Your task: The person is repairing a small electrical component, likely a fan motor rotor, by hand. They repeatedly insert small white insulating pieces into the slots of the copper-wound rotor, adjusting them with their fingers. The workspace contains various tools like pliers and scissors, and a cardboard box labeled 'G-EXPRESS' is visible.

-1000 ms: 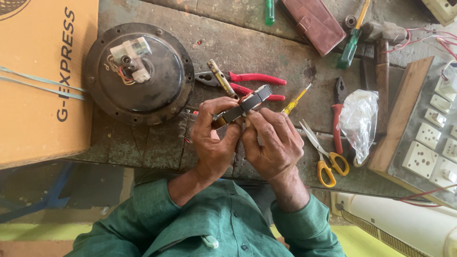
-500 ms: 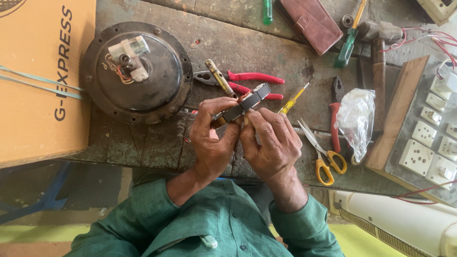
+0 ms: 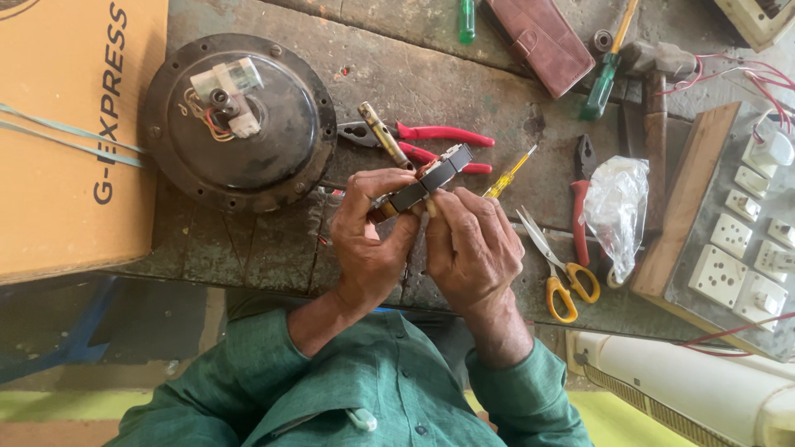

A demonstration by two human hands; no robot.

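I am seeing both bare hands, the left hand point(image 3: 370, 240) and right hand point(image 3: 469, 246), emerging from long green sleeves point(image 3: 273, 360) ending just behind the wrists; a buttoned green shirt point(image 3: 389, 397) is showing below them.

Two bare hands meet just above the near edge of a worn wooden workbench point(image 3: 464, 74), seen from overhead. The left hand point(image 3: 368, 236) curls palm inward, its fingers bent and thumb pressed toward the fingertips in a closed grip. The right hand point(image 3: 472, 248) sits just beside it, back upward, its fingers folded and touching the left hand's fingertips. Both forearms angle back from the bench edge toward the body, in green sleeves pushed up past the wrists.
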